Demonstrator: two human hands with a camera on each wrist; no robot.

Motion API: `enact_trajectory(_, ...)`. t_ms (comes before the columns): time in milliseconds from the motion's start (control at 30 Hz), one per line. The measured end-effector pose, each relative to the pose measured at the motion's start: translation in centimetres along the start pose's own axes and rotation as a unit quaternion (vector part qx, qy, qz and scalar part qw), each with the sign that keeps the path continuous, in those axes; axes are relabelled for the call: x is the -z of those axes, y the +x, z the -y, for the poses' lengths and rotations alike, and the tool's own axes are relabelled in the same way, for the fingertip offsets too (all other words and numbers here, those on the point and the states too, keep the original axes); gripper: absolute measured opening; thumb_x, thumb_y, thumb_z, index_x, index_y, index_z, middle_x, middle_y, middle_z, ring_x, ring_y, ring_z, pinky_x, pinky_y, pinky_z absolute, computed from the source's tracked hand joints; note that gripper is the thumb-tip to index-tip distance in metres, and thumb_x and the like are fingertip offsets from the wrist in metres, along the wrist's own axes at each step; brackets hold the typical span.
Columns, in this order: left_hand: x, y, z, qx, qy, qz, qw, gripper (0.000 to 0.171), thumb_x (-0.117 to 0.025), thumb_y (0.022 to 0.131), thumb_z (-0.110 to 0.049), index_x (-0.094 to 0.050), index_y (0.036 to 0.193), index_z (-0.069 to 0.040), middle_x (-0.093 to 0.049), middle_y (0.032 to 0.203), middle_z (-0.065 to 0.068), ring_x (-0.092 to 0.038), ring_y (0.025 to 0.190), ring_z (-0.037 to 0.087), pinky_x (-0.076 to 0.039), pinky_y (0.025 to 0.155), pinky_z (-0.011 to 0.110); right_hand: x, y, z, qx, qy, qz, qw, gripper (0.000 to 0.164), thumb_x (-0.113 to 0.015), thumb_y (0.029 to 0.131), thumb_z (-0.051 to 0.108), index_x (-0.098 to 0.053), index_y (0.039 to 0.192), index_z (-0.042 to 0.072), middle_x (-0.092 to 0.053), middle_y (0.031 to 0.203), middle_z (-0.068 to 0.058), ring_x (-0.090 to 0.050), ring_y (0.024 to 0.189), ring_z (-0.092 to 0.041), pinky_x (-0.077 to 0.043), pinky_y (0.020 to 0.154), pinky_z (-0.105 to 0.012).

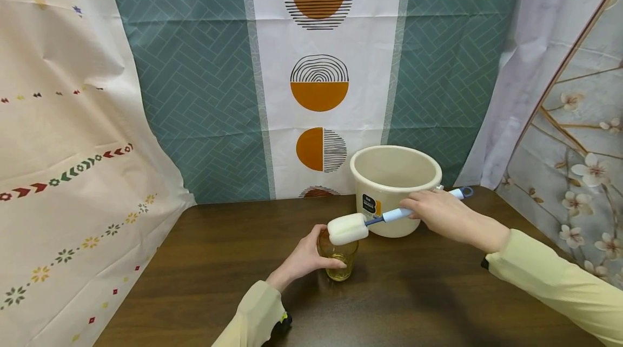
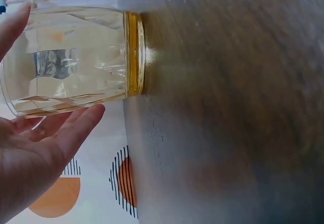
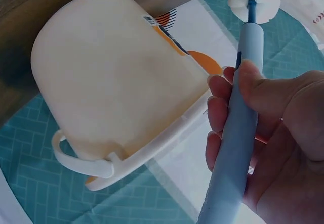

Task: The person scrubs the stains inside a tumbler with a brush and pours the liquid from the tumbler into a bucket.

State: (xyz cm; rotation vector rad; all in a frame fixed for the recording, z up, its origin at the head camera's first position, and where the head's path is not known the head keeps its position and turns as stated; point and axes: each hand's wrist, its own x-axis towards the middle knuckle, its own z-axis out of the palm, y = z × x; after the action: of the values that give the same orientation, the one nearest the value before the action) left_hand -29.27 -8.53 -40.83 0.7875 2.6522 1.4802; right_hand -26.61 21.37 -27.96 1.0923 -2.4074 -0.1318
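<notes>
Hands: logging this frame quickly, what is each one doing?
Left hand: holds the glass.
Right hand: holds the sponge brush handle.

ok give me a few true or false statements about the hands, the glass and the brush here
1. The right hand grips the handle of a sponge brush. True.
2. The left hand lies flat on the table, away from the glass. False: it holds the glass, fingers curled round it.
3. The sponge head is deep inside the cream bucket. False: it hovers at the rim of the glass, in front of the bucket.
4. The glass stands upright on the table. True.
5. The bucket lies tipped on its side. False: it stands upright behind the glass.
</notes>
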Motion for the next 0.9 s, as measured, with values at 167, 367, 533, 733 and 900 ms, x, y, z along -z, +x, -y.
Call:
enact_trajectory(167,0.0,-0.1,0.0,-0.003,0.004,-0.006,1.0000,0.080,-0.081,0.065,-0.035,-0.039,0.125,-0.005,-0.051,0.113,0.002,-0.049,0.100,0.019,-0.039,0.082,0.040,0.0,0.4,0.2,0.008,-0.005,0.006,1.000,0.028,-0.078,0.067,0.004,-0.064,0.091,0.009,-0.054,0.077,0.002,-0.056,0.073,-0.019,-0.042,0.061,-0.036)
enact_trajectory(367,0.0,-0.1,0.0,-0.002,0.012,-0.011,0.9999,0.080,-0.082,0.063,-0.038,-0.040,0.124,-0.006,-0.052,0.112,0.003,-0.049,0.100,0.020,-0.039,0.083,0.041,0.1,0.9,0.6,0.014,-0.027,0.013,0.999,0.027,-0.079,0.065,0.005,-0.063,0.086,0.010,-0.053,0.075,0.002,-0.055,0.070,-0.018,-0.042,0.059,-0.034)
enact_trajectory(533,0.0,-0.1,0.1,0.000,0.012,-0.014,0.9998,0.080,-0.082,0.062,-0.038,-0.041,0.123,-0.008,-0.053,0.111,0.003,-0.050,0.099,0.020,-0.039,0.082,0.041,0.3,1.5,0.9,0.032,-0.053,0.008,0.998,0.027,-0.080,0.063,0.009,-0.062,0.084,0.011,-0.054,0.074,0.000,-0.055,0.069,-0.019,-0.041,0.058,-0.031)
enact_trajectory(733,-0.1,0.0,0.1,-0.008,0.007,-0.015,0.9998,0.077,-0.082,0.063,-0.037,-0.042,0.122,-0.009,-0.054,0.108,0.001,-0.050,0.096,0.018,-0.040,0.081,0.040,0.4,2.3,1.1,0.060,-0.078,-0.008,0.995,0.026,-0.080,0.063,0.011,-0.061,0.080,0.011,-0.054,0.071,-0.001,-0.053,0.066,-0.020,-0.039,0.058,-0.032)
enact_trajectory(900,-0.1,0.0,0.1,-0.015,0.017,-0.018,0.9996,0.076,-0.082,0.062,-0.038,-0.042,0.121,-0.010,-0.054,0.107,0.001,-0.051,0.094,0.017,-0.041,0.078,0.037,0.4,3.1,1.4,0.087,-0.122,-0.024,0.989,0.025,-0.079,0.063,0.009,-0.063,0.082,0.013,-0.052,0.069,0.001,-0.050,0.064,-0.019,-0.035,0.054,-0.029)
